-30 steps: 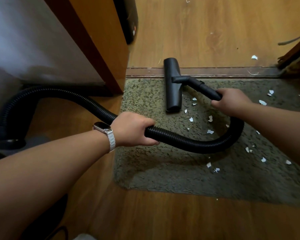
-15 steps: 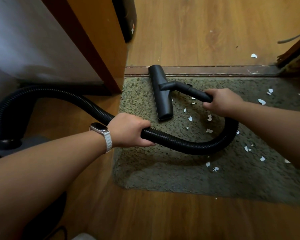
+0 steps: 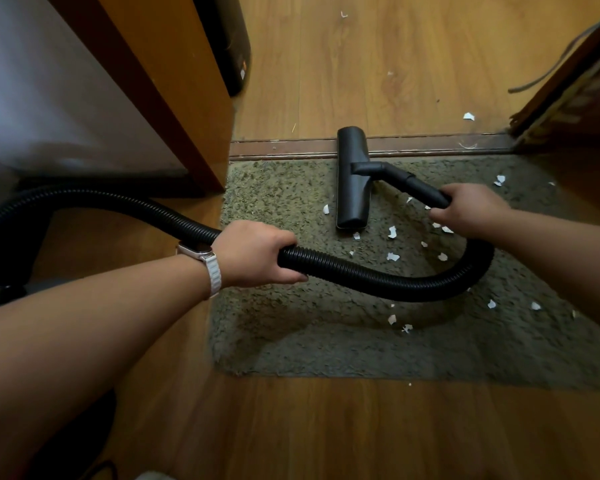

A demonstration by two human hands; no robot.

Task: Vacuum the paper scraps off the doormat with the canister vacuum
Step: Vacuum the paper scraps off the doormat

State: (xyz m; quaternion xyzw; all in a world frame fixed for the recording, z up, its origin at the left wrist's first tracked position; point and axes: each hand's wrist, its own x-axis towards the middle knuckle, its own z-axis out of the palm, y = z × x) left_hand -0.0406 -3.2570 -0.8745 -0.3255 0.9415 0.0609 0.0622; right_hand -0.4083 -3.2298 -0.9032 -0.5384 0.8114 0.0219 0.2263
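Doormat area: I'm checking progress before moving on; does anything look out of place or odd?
White paper scraps lie strewn over the doormat, a few past it on the wood floor. The nozzle crosses the threshold at its far end instead of sitting wholly on the mat.

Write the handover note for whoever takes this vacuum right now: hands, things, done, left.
Left hand grips the ribbed hose mid-length, above the doormat near its left edge.
Right hand grips the rigid tube just behind the floor nozzle.
The floor nozzle lies on the mat's far edge, its far end over the threshold strip.
Done: the mat's left part looks almost scrap-free.
Left: paper scraps scattered right of the floor nozzle, inside the hose loop and toward the right edge.
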